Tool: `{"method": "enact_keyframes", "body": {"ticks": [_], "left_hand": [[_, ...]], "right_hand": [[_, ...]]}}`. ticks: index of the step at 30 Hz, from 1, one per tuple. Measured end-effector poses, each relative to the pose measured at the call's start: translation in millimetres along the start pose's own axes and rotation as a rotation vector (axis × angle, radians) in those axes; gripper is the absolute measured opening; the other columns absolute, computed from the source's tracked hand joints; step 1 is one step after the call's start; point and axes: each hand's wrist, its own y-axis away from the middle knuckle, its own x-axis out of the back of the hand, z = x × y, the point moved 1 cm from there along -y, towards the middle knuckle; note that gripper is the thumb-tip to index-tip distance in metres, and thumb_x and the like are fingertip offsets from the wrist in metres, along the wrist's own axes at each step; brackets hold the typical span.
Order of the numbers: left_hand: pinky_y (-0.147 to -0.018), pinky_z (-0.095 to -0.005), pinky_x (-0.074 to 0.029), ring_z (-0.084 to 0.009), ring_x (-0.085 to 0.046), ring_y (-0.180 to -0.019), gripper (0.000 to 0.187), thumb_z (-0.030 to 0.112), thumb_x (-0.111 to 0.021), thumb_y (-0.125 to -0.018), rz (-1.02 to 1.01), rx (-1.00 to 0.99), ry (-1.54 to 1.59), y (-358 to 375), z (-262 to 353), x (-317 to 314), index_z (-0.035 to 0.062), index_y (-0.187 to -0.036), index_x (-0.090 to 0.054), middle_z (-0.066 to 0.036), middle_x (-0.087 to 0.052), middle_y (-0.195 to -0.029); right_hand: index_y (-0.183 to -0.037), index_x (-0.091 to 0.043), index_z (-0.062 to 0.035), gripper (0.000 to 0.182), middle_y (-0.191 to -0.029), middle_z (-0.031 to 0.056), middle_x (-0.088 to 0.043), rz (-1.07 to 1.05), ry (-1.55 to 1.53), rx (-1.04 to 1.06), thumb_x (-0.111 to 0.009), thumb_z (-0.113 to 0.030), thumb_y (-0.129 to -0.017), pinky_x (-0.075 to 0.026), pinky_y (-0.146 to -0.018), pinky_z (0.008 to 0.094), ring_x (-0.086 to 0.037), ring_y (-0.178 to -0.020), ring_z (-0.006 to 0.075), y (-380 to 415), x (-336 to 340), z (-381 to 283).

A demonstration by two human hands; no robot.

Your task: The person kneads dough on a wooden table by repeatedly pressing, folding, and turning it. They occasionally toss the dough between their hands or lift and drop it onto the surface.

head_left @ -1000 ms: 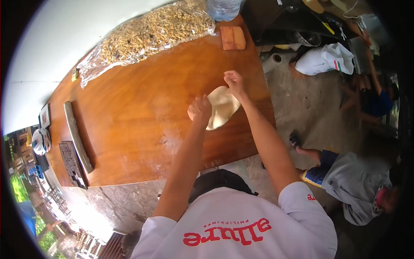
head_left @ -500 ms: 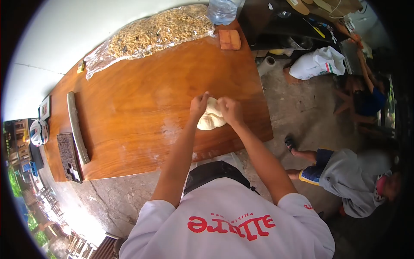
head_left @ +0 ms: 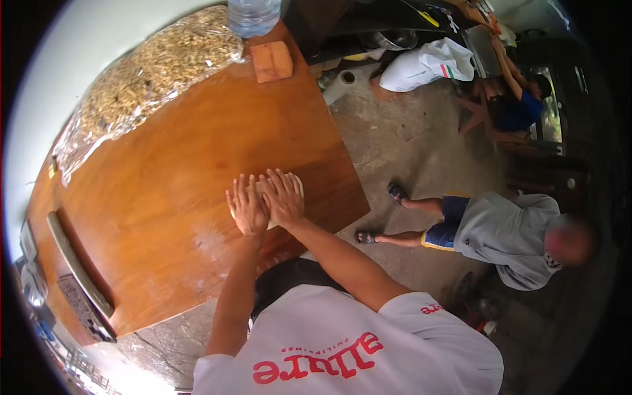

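Note:
Pale dough (head_left: 300, 185) lies on the wooden table (head_left: 178, 164), close to its near right corner. Both palms press down on it, with the fingers stretched out and pointing away from me. My left hand (head_left: 249, 209) covers the left part of the dough, and my right hand (head_left: 284, 199) covers the right part, close beside it. Most of the dough is hidden beneath them; only its edges show. A whitish, floury smear marks the tabletop to the left of my hands.
A clear bag of brownish flakes (head_left: 158, 72) lies along the far edge, near a water jug (head_left: 253, 16) and a reddish block (head_left: 271, 62). A pale rod (head_left: 79, 266) rests at left. One person (head_left: 500, 227) stands at right; another (head_left: 523, 105) is farther back.
My fingers have gone from gripping the dough's far part to lying flat on top of it. The camera view has turned, bringing more of the standing person into sight.

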Motion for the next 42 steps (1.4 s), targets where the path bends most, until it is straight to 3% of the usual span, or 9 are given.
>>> {"method": "enact_keyframes", "body": {"ticks": [12,17,20,26,29,32,34,39,42], "left_hand": [[-0.12,-0.0476,-0.013,-0.0305,-0.023,-0.146,0.052,0.042,-0.032,-0.102,0.091,0.461,-0.037,-130,-25,-33,0.0145,-0.145,-0.043,-0.014,-0.034,-0.153],[-0.116,-0.0465,-0.024,-0.0345,-0.033,-0.14,0.051,0.04,-0.046,-0.098,-0.032,0.23,0.12,-87,-25,-9,0.0103,-0.139,-0.048,-0.017,-0.039,-0.149],[-0.096,-0.0464,-0.045,-0.0398,-0.056,-0.116,0.048,0.037,-0.058,-0.093,-0.229,0.408,0.228,-43,-1,32,0.0059,-0.129,-0.053,-0.021,-0.058,-0.127],[-0.072,-0.0427,-0.051,-0.0354,-0.065,-0.08,0.061,0.044,-0.071,-0.081,-0.149,0.881,0.471,37,-2,7,0.0021,-0.124,-0.057,-0.017,-0.067,-0.091],[-0.071,-0.0399,-0.051,-0.0332,-0.067,-0.083,0.061,0.041,-0.073,-0.078,-0.554,0.652,0.46,36,-44,35,0.0008,-0.122,-0.059,-0.017,-0.069,-0.093],[-0.085,-0.0388,-0.05,-0.0349,-0.064,-0.102,0.042,0.033,-0.066,-0.086,0.099,0.517,0.435,10,-61,42,0.0019,-0.115,-0.064,-0.021,-0.064,-0.115],[-0.089,-0.0438,-0.048,-0.0388,-0.06,-0.105,0.036,0.024,-0.062,-0.089,0.139,0.389,0.608,-29,-55,53,-0.0007,-0.115,-0.062,-0.024,-0.06,-0.118],[-0.091,-0.0418,-0.049,-0.0375,-0.061,-0.107,0.037,0.023,-0.059,-0.093,-0.315,0.24,0.657,-62,-31,33,-0.0001,-0.121,-0.058,-0.022,-0.063,-0.116],[-0.089,-0.0376,-0.05,-0.0302,-0.064,-0.105,0.038,0.02,-0.058,-0.095,-0.37,0.353,0.828,-50,-35,21,-0.0026,-0.125,-0.055,-0.02,-0.067,-0.113]], "right_hand": [[-0.12,-0.059,-0.0147,0.034,-0.13,0.0078,-0.054,0.05,-0.029,-0.035,-0.052,-0.032,-0.092,-0.035,-0.101,0.0473,-0.048,-0.12,0.0272,-170,-38,28],[-0.107,-0.064,-0.0059,0.034,-0.109,0.0072,-0.068,0.013,-1.623,-0.563,-0.052,-0.035,-0.095,-0.045,-0.089,0.0344,-0.063,-0.099,0.0168,-192,-39,87],[-0.108,-0.064,0.0018,0.025,-0.104,0.0149,-0.068,0.201,-1.085,-0.491,-0.058,-0.018,-0.094,-0.049,-0.087,0.0313,-0.065,-0.099,0.023,-155,-25,114],[-0.12,-0.059,0.0034,0.034,-0.12,0.0229,-0.059,0.097,-0.546,-0.072,-0.057,-0.009,-0.088,-0.045,-0.098,0.0439,-0.057,-0.113,0.0364,-54,-26,23],[-0.128,-0.052,0.0043,0.043,-0.131,0.0246,-0.052,0.046,-0.379,0.053,-0.056,-0.01,-0.087,-0.039,-0.106,0.0475,-0.049,-0.123,0.0396,-23,11,-15],[-0.129,-0.05,0.0063,0.049,-0.138,0.0258,-0.046,-0.038,-0.203,0.213,-0.058,-0.014,-0.085,-0.032,-0.111,0.0489,-0.042,-0.13,0.0413,14,31,-36],[-0.132,-0.052,0.0011,0.048,-0.137,0.0239,-0.05,-0.065,-0.146,0.343,-0.055,-0.02,-0.089,-0.037,-0.107,0.0517,-0.049,-0.125,0.04,17,34,-32],[-0.115,-0.065,-0.0018,0.031,-0.108,0.0188,-0.069,-0.798,-0.996,-0.388,-0.055,-0.022,-0.094,-0.052,-0.09,0.0425,-0.066,-0.101,0.0313,-88,17,46],[-0.107,-0.067,-0.0031,0.025,-0.103,0.0191,-0.069,-0.07,-0.771,-0.447,-0.055,-0.021,-0.094,-0.053,-0.079,0.0408,-0.068,-0.09,0.031,-105,8,56]]}}
